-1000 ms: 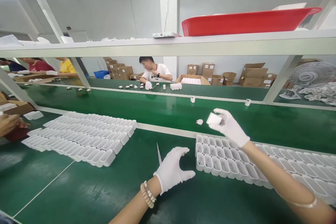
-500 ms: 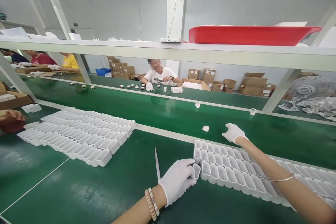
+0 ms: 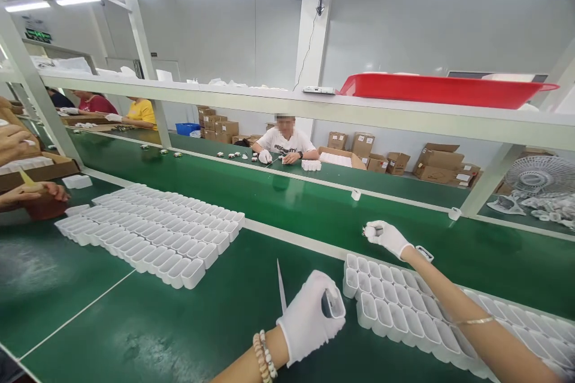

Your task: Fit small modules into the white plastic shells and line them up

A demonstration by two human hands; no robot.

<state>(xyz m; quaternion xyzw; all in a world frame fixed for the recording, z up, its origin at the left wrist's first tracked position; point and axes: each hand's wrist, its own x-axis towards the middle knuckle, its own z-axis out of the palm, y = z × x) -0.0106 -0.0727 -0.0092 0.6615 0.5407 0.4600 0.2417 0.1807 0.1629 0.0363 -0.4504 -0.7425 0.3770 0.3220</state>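
My left hand, in a white glove, is closed round a small white plastic case with an open top. It holds the case just left of rows of similar white cases on the green table. My right hand, also gloved, reaches out over the green conveyor belt. Its fingertips pinch a small white rounded part with a dark edge. A thin pointed white strip lies behind my left hand, partly hidden by it. Another case shows beside my right wrist.
A larger block of white cases covers the table on the left. More cases stand along the belt's far edge. Across it sits a co-worker. Another person's hands are at far left. A shelf bearing a red tray runs overhead.
My left hand has drawn its case slightly away from the row. My right hand has moved left and taken hold of the small rounded part on the belt. The camera has tilted up.
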